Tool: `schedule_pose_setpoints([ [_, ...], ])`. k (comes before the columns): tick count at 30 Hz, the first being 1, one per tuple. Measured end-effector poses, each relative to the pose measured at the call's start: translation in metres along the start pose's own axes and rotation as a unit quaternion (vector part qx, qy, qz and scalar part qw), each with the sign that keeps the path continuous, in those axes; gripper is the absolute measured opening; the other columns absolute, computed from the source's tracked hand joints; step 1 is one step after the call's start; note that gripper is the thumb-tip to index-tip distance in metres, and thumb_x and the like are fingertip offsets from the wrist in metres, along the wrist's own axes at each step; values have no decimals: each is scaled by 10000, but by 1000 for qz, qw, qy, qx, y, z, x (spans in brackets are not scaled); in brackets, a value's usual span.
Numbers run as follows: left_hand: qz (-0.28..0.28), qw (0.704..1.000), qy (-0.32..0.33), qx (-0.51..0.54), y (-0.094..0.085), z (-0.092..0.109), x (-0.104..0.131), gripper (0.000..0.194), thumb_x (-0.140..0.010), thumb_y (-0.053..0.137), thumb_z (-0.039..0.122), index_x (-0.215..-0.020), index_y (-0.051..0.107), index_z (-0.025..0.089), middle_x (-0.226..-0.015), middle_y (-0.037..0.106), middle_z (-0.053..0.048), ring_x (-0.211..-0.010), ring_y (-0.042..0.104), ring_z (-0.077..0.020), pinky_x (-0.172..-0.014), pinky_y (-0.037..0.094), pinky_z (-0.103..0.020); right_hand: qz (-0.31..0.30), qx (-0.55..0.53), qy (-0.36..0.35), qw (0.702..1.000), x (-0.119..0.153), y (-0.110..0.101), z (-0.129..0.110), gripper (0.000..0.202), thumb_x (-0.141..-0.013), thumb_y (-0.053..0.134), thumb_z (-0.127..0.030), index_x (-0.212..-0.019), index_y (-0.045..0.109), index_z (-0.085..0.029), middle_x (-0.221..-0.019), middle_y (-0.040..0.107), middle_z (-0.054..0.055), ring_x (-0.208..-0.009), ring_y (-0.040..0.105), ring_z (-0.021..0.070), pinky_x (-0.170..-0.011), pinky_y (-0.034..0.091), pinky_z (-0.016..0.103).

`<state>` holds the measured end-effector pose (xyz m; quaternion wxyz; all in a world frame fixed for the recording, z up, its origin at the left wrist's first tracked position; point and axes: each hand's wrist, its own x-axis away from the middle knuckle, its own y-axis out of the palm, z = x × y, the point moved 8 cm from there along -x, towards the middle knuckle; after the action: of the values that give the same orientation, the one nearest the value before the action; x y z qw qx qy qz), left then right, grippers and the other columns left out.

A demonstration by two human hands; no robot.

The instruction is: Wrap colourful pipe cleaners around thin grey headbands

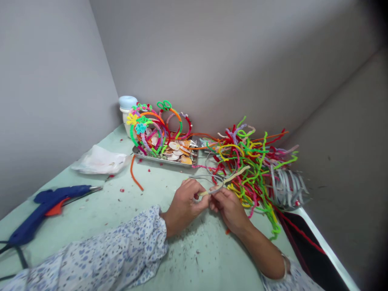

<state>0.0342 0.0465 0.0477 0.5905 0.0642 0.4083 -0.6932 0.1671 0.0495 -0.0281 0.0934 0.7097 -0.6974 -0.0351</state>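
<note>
A pale yellow pipe cleaner (238, 174) lies against a thin grey headband (218, 189), its free end pointing up and to the right. My left hand (186, 204) is closed, pinching the headband and pipe cleaner between thumb and fingers. Close beside it, my right hand (230, 210) also has its fingers closed on the band, just below where the pipe cleaner sticks out. The fingers partly hide how the pipe cleaner goes round the band. Behind the hands spreads a tangled pile of coloured pipe cleaners (242, 151).
Finished-looking colourful headbands (178, 121) stand in a metal tray (163, 160) of shells. A blue glue gun (39, 216) lies at left, near a plastic bag (100, 159). Grey bands (289, 188) lie bundled at right. A white jar with a blue lid (127, 102) stands at the back.
</note>
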Motion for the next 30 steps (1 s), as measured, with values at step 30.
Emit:
schedule_pose_setpoints([
  [30, -24, 999, 23, -38, 7, -5, -2, 247, -814, 534, 157, -607, 401, 178, -604, 421, 42, -625, 391, -111, -646, 323, -251, 5, 112, -66, 991, 7, 4, -18, 380, -864, 524, -479, -671, 597, -160, -543, 555, -12, -481, 469, 88, -490, 357, 220],
])
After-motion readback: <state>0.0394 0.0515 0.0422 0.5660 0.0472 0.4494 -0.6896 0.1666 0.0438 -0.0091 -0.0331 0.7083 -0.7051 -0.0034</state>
